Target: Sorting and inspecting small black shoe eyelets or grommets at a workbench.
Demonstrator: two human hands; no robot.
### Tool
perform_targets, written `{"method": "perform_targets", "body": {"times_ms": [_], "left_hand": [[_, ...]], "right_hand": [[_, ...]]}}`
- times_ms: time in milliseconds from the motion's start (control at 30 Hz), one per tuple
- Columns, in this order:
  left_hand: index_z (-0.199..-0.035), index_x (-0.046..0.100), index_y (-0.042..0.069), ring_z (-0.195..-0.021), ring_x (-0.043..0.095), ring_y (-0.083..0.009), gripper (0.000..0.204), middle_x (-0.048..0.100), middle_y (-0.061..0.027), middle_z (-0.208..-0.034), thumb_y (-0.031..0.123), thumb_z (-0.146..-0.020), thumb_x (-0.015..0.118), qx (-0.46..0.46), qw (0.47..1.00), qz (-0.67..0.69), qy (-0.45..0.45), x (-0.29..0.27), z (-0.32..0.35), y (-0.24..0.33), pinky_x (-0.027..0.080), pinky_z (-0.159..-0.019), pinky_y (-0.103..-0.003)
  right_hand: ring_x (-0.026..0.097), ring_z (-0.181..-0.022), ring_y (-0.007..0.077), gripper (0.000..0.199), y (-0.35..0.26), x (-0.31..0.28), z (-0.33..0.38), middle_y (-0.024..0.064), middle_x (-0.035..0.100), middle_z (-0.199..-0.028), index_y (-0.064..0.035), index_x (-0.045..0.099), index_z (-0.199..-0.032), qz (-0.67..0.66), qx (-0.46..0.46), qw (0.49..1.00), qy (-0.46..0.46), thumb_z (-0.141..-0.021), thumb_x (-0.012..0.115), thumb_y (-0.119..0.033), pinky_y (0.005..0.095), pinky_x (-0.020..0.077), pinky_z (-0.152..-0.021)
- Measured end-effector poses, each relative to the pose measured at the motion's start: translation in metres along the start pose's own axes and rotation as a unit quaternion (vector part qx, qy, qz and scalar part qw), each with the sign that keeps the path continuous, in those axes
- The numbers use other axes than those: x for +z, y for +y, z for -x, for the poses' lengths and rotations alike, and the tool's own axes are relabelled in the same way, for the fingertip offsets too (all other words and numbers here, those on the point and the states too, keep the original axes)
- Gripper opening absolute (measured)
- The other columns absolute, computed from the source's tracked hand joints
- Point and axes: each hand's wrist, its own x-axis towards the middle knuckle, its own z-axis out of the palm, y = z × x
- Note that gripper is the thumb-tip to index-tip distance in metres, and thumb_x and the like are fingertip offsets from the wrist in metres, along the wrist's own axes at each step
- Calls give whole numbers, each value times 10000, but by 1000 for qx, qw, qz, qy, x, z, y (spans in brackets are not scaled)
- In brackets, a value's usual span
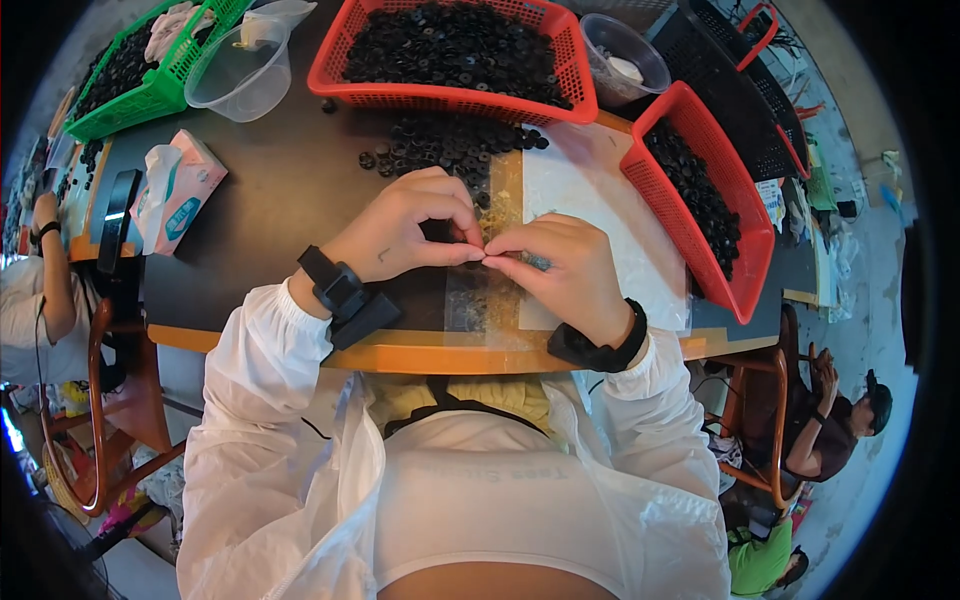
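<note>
My left hand (412, 222) and my right hand (575, 268) meet above the table's front part, thumbs and fingertips pinched together. Whatever lies between the fingertips is too small and too covered to name. Just beyond the left hand spreads a loose heap of small black discs (440, 145), some with a hole in the middle. Beneath the hands runs a strip of clear tape (478, 310) with brownish crumbs on it. A white sheet (625, 215) lies under and beyond the right hand. Each wrist wears a black band.
A large red basket (450, 92) full of black discs stands at the back, with a smaller red basket (750, 285) at right. Clear tubs (240, 85), a green basket (172, 95), a tissue pack (190, 195) and black crates (720, 90) surround the work area. Other people sit nearby.
</note>
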Motion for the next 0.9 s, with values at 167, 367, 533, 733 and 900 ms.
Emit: {"method": "perform_targets", "body": {"times_ms": [167,367,533,733,900], "left_hand": [[-837,689,118,-913,534,-226,276,585,-8,-892,301,-684,828,50,982,-176,-56,-2,2,-6,408,-820,-345],[-859,705,131,-924,522,-236,273,581,-4,-908,306,-686,821,33,984,-163,-61,4,4,-8,405,-813,-354],[-851,713,136,-929,530,-227,239,591,1,-904,299,-704,808,21,986,-152,-59,3,5,-8,407,-831,-351],[-844,703,112,-910,537,-238,257,590,-6,-886,285,-693,818,28,989,-143,-34,4,3,-7,410,-807,-357],[-836,702,105,-881,549,-234,248,585,-11,-864,252,-682,828,42,988,-146,-32,3,0,-6,414,-807,-356]], "right_hand": [[611,-745,212,119,13,3,-2,-9,687,-807,-131,716,-812,24,-32,999,6,-706,758,-163,322,493,-657],[585,-779,191,97,14,7,-6,-36,639,-826,-133,709,-792,56,-65,996,-29,-708,739,-170,320,475,-715],[591,-781,193,85,13,7,-8,-33,632,-829,-136,689,-793,79,-96,992,-35,-718,722,-155,322,466,-727],[594,-790,195,96,9,3,-10,-24,627,-830,-133,664,-787,103,-131,986,-22,-707,717,-131,324,468,-725],[590,-800,199,117,5,3,-11,-22,623,-843,-125,663,-793,101,-153,983,-20,-694,725,-126,334,478,-710]]}}
